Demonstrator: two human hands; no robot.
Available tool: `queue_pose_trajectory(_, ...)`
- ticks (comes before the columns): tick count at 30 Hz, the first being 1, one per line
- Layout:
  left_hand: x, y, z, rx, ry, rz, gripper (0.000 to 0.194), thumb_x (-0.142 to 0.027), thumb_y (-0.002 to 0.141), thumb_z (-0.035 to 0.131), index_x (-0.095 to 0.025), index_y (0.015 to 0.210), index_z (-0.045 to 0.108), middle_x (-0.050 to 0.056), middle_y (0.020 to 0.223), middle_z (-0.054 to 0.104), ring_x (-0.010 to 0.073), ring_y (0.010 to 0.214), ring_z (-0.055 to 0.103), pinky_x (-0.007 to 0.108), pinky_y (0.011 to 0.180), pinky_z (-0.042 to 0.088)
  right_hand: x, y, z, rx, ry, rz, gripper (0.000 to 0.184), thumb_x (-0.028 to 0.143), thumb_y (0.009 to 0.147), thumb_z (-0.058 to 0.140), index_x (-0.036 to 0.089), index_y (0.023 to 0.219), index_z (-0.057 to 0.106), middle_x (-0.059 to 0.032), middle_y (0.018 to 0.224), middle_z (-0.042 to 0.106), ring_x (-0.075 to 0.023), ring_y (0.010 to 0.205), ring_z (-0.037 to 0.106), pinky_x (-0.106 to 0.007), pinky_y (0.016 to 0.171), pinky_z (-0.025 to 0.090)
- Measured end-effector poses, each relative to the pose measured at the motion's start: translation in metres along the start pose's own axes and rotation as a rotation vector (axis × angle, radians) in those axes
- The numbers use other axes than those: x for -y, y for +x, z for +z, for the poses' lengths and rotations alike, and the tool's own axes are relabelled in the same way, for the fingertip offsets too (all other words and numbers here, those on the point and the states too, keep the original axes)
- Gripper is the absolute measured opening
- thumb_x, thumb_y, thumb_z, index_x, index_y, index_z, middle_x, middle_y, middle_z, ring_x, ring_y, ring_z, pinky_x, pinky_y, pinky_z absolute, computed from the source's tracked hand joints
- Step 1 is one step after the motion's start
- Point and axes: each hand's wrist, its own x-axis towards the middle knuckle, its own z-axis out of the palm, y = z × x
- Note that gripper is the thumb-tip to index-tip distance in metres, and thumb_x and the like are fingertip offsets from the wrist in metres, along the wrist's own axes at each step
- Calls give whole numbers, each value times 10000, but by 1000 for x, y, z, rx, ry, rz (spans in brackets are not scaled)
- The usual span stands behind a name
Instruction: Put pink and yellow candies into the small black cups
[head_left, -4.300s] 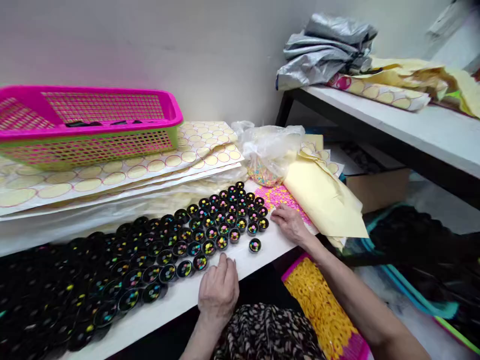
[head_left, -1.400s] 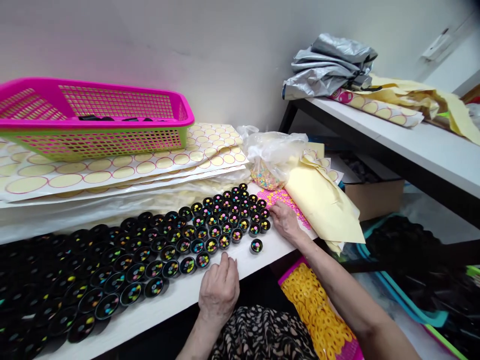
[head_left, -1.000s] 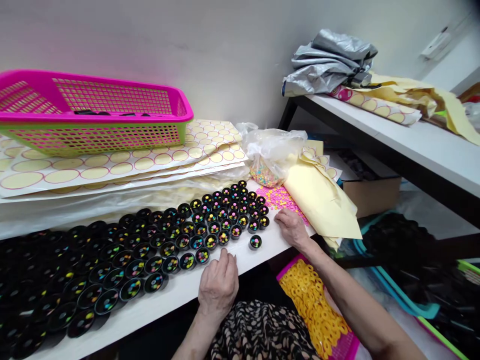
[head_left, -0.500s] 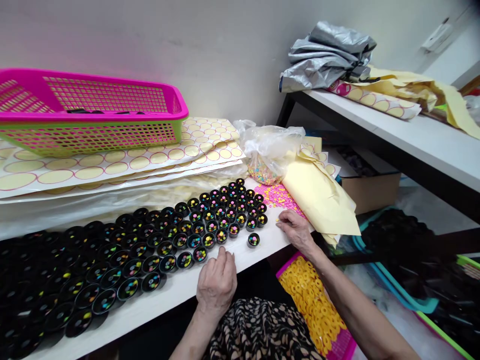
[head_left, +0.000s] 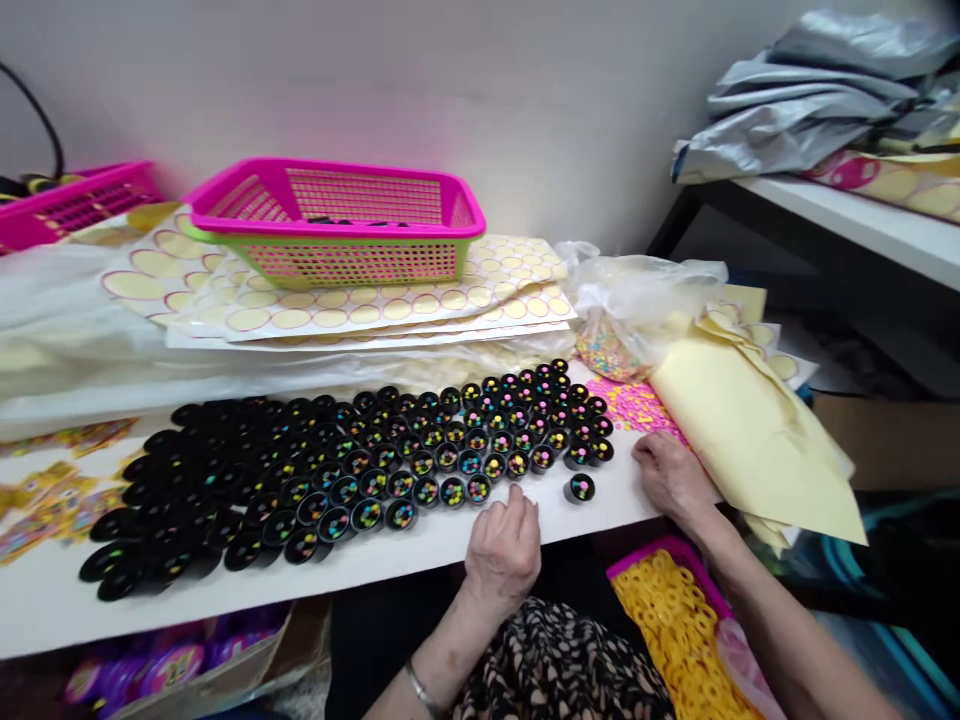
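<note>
Had one black cup [head_left: 581,488] standing alone on the white table [head_left: 611,510], between both hands, probably to be easy to reach. Held the right hand [head_left: 673,475] low on its right, finger and thumb close together, near the pink and yellow bits [head_left: 634,403]; could not tell if pinching any. Rested the left hand [head_left: 506,545] loosely curled by the front row; could not tell if holding anything. Had the other cups [head_left: 402,514] packed tight on the left, maybe to save room. Had white table showing around the lone cup, enough for small moves, but only a thin strip along the near edge. Met tighter room at right, beside the cream paper [head_left: 750,420]. Had the pink-and-green basket [head_left: 345,260] at the far side, likely out of the way.
</note>
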Motion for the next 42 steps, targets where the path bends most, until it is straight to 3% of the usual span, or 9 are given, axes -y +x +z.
queue_pose_trajectory(3, 0, -3, 1, 3, -4, -16, 180, -190, 722, 593, -118, 886, 607, 122, 1004, 635, 161, 635, 474, 315, 569, 377, 28, 13, -14, -151, 206, -10, 87, 223, 766, 494, 182, 705, 541, -18, 714, 520, -148, 682, 491, -282, 645, 382)
queue_pose_trajectory(5, 0, -5, 2, 18, -10, -25, 180, -193, 729, 586, -120, 891, 606, 121, 1020, 628, 162, 645, 477, 317, 571, 372, 61, 24, -21, -155, 368, -74, 80, 241, 778, 506, 189, 736, 550, -9, 729, 523, -137, 682, 492, -275, 644, 389)
queue_pose_trajectory(9, 0, -8, 3, 53, -17, -20, 180, -195, 744, 566, -117, 902, 603, 129, 1047, 616, 164, 651, 481, 322, 562, 355, 134, 46, -10, 109, 551, -299, 78, 188, 784, 515, 190, 718, 557, -5, 735, 527, -130, 720, 492, -273, 671, 390)
queue_pose_trajectory(13, 1, -7, 0, 83, -25, -25, 172, -198, 757, 543, -117, 897, 602, 132, 1030, 620, 165, 645, 484, 324, 549, 339, 172, 62, 24, 270, 423, -520, 117, 139, 779, 524, 183, 673, 547, -3, 724, 521, -134, 751, 451, -283, 711, 361)
queue_pose_trajectory(19, 1, -7, -1, 78, -29, -38, 168, -202, 756, 540, -123, 892, 600, 136, 1015, 624, 166, 632, 485, 325, 541, 323, 180, 71, 49, 353, 198, -668, 112, 160, 802, 503, 183, 712, 564, -16, 748, 529, -145, 751, 405, -280, 687, 326)
queue_pose_trajectory(30, 1, -6, -2, 49, -43, -56, 136, -198, 751, 546, -125, 855, 595, 137, 986, 629, 160, 622, 489, 324, 531, 301, 183, 69, 53, 383, 55, -723, 178, 197, 829, 462, 181, 695, 579, -22, 755, 536, -150, 755, 388, -283, 675, 288)
queue_pose_trajectory(38, 1, -9, 1, 52, -53, -57, 114, -169, 751, 539, -134, 848, 588, 118, 984, 628, 153, 614, 485, 326, 527, 308, 192, 65, 49, 355, -143, -785, 175, 90, 771, 440, 174, 674, 560, -41, 756, 528, -164, 760, 388, -301, 677, 277)
queue_pose_trajectory(42, 3, -7, 1, 28, -43, -31, 118, -169, 760, 537, -130, 860, 586, 123, 980, 630, 151, 620, 495, 322, 539, 335, 191, 66, 48, 352, -74, -764, 162, 163, 800, 462, 190, 694, 581, -35, 776, 542, -167, 784, 409, -307, 706, 301)
